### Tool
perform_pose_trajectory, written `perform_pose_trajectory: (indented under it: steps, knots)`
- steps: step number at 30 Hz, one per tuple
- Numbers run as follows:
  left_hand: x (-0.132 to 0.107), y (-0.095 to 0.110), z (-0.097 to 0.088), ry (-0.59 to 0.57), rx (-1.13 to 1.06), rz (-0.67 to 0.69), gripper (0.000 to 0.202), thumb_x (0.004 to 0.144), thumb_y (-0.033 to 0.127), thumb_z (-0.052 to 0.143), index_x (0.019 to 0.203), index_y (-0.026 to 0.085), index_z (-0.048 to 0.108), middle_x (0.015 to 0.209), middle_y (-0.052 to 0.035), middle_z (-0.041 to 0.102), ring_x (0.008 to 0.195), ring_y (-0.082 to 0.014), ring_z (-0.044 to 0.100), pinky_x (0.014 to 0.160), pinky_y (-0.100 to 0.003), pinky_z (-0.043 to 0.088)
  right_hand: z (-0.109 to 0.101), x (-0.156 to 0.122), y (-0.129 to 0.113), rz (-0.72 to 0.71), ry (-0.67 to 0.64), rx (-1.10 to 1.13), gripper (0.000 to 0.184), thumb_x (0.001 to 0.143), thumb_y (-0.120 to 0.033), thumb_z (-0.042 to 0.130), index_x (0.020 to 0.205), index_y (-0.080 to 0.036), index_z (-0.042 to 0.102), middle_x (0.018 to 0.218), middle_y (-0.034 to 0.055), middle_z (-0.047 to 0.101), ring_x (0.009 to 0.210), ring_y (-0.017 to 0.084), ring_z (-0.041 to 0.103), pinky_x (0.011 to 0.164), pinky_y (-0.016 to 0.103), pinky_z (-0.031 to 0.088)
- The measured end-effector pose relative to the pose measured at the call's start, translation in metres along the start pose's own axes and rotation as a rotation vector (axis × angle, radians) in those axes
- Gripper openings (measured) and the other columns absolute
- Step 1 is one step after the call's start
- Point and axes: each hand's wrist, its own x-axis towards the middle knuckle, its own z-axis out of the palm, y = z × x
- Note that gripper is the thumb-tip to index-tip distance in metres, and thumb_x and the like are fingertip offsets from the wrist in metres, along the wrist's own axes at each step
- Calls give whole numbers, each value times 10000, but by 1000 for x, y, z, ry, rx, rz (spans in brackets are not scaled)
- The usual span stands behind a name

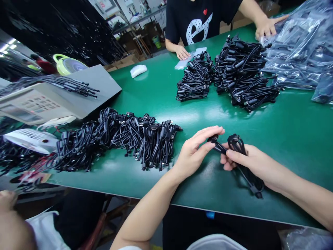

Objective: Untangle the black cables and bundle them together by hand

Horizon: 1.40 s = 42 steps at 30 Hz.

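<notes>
A folded bundle of black cable [247, 170] lies in my right hand [249, 159], the thumb pressed over it and the fingers curled beneath. One connector end sticks out to the left, and my left hand [195, 149] pinches it between thumb and fingertips. The bundle's far end hangs down toward the table's front edge. Left of my hands lies a long pile of similar black cables [156, 142], many with connectors showing.
Across the green table [145, 93], a person [200, 21] rests one hand near a second cable heap [239, 66] and the other on clear plastic bags [299, 52]. A grey box-shaped device [78, 93], a white fan-like object [31, 139] and a white mouse-shaped object [138, 71] stand leftward.
</notes>
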Motion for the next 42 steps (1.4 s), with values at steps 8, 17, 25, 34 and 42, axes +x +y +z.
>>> perform_pose_trajectory:
  steps: [8, 17, 25, 34, 42]
  knots:
    - [1, -8, 4, -65, -383, -150, 331, 922, 222, 653, 1252, 239, 670, 1233, -80, 731, 1287, -246, 608, 1099, -396, 460, 10, -5, 1, 42, -63, 155, 292, 822, -439, 755, 875, -170, 654, 786, 33, 707, 725, 181, 676, 751, 327, 521]
    - [-1, -6, 5, -129, -230, -132, 368, 932, 277, 641, 1299, 274, 662, 1362, -63, 664, 1306, -234, 586, 1136, -379, 422, 9, -9, -4, -49, 116, -249, 183, 866, -359, 636, 755, -214, 630, 656, -13, 676, 616, 167, 609, 621, 296, 434]
    - [1, -6, 4, -111, -140, -164, 334, 957, 302, 603, 1280, 274, 684, 1340, -48, 680, 1286, -224, 603, 1149, -376, 408, 7, -9, 2, -35, 27, -62, 281, 906, -461, 637, 834, -189, 637, 686, 13, 697, 673, 176, 651, 661, 295, 458]
    - [0, -7, 8, -147, -135, -161, 344, 962, 339, 587, 1287, 271, 678, 1465, -57, 576, 1377, -237, 506, 1169, -362, 372, 12, -2, 9, 66, -55, 275, 308, 860, -471, 725, 888, -170, 664, 838, 41, 695, 724, 163, 664, 715, 306, 519]
    - [-12, -7, 35, -234, -256, -438, 479, 766, 295, 823, 1178, 196, 600, 1061, -68, 657, 894, -145, 642, 841, -290, 524, -18, -1, -29, -373, 435, 486, 107, 934, -315, 638, 1036, -293, 657, 839, -40, 572, 797, 117, 618, 916, 318, 537]
